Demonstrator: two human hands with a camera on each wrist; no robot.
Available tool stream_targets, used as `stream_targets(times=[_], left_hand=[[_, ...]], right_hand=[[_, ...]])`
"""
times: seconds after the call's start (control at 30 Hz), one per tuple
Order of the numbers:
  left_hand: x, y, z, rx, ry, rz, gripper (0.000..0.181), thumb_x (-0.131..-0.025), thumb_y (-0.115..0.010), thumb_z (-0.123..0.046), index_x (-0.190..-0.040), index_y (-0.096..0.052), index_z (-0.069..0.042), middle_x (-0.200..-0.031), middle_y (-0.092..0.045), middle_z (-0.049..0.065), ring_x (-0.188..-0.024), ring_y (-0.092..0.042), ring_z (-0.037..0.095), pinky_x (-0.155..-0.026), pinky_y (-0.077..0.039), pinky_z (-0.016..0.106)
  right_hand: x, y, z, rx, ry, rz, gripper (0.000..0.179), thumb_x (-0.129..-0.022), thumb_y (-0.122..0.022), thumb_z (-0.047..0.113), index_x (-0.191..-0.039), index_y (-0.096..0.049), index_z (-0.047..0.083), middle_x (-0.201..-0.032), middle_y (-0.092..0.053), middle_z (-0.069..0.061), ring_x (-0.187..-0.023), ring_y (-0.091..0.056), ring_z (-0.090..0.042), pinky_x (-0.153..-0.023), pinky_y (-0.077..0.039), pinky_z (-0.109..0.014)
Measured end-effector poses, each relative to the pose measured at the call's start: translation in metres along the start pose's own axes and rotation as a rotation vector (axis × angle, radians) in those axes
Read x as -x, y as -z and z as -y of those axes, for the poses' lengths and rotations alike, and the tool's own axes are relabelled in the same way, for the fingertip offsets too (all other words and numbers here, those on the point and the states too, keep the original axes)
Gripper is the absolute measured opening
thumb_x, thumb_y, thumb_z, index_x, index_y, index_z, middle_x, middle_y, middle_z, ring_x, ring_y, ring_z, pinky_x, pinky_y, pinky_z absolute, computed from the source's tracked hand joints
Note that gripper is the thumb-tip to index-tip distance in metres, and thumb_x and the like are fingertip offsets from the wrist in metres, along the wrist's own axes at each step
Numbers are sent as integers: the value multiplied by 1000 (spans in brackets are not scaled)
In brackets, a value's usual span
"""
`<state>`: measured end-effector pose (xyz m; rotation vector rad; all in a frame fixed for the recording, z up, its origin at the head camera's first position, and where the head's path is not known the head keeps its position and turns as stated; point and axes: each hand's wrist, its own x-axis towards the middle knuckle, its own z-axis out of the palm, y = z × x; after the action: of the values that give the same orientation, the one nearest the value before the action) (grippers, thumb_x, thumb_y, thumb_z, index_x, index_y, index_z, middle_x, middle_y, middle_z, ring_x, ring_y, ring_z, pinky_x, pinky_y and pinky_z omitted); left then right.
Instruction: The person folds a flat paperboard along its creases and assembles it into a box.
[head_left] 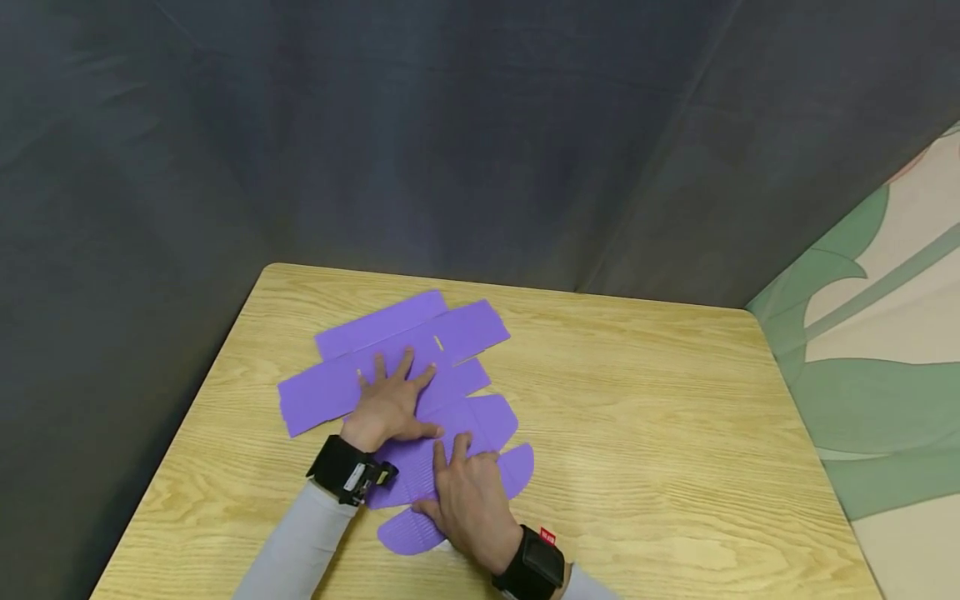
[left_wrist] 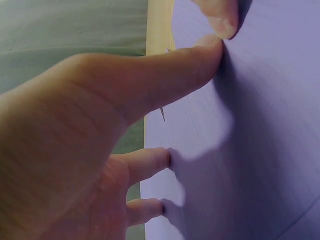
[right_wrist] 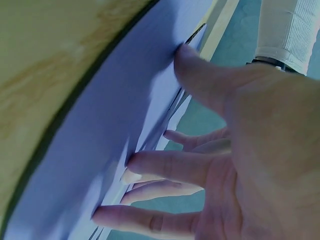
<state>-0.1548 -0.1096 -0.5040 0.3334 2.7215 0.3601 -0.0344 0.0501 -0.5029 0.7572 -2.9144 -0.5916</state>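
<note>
A flat purple cardboard box blank (head_left: 322,392) with several flaps and slots lies unfolded on the wooden table. My left hand (head_left: 392,407) rests on its middle with the fingers spread, the fingertips and thumb touching the sheet. Nearer the table's front, my right hand (head_left: 472,496) presses on the ribbed lower part, beside the rounded flaps. In the left wrist view the thumb (left_wrist: 165,75) lies against the purple sheet, close to a fingertip of the other hand. The right wrist view has the right fingertips and thumb on the sheet (right_wrist: 115,90) near its curved edge.
The light wood table (head_left: 637,433) extends to the right of the blank. Dark cloth (head_left: 480,150) hangs behind the table and at its left side. Patterned green and cream fabric (head_left: 885,375) borders the right side. A small pale patch shows beneath the lower rounded flap.
</note>
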Motion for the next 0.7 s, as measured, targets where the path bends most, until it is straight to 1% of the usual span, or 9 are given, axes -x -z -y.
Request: stream_targets(times=[0.13, 0.23, 0.33, 0.5, 0.6, 0.7], left_hand=[[-3, -2, -4, 2, -27, -3, 110, -78, -87, -65, -168, -36, -28, -179, -12, 17, -157, -4, 65, -119, -12, 86], [-4, -3, -7, 0, -47, -8, 109, -77, -89, -64, -167, -38, -29, -180, -12, 15, -158, -4, 63, -120, -11, 85], [-5, -6, -10, 20, -67, -19, 108, -76, -91, -61, -166, -40, -29, -180, -14, 12, -159, -4, 60, -122, -8, 83], [-5, -11, -17, 78, -85, -37, 108, -75, -94, -53, -166, -42, -26, -179, -16, 12, -161, -2, 56, -127, -3, 76], [-5, -14, -19, 83, -96, -64, 105, -76, -95, -50, -164, -45, -24, -179, -20, 13, -162, -5, 55, -128, -3, 74], [-5, -15, -22, 79, -99, -91, 103, -75, -96, -49, -163, -48, -24, -177, -23, 14, -161, -9, 55, -129, -7, 73]], right_hand=[[3, 0, -1, -13, -12, -9, 104, -83, -53, 94, -148, -64, 13, -124, -70, -20, -57, -59, -19, -60, -55, -37], [4, 0, -1, -29, -26, -13, 105, -82, -56, 93, -148, -64, 12, -122, -70, -19, -55, -55, -16, -53, -51, -33], [6, 0, -1, -47, -39, -18, 105, -81, -59, 92, -146, -65, 10, -118, -69, -18, -56, -54, -14, -48, -48, -30], [8, -1, -2, -65, -54, -33, 104, -80, -63, 91, -142, -67, 8, -113, -68, -17, -59, -55, -14, -46, -47, -28], [7, -2, -4, -40, -58, -40, 103, -81, -61, 92, -142, -69, 9, -106, -67, -15, -57, -51, -13, -44, -45, -27], [6, -3, -4, -17, -63, -41, 102, -82, -58, 93, -143, -69, 11, -101, -65, -14, -55, -47, -12, -43, -42, -26]])
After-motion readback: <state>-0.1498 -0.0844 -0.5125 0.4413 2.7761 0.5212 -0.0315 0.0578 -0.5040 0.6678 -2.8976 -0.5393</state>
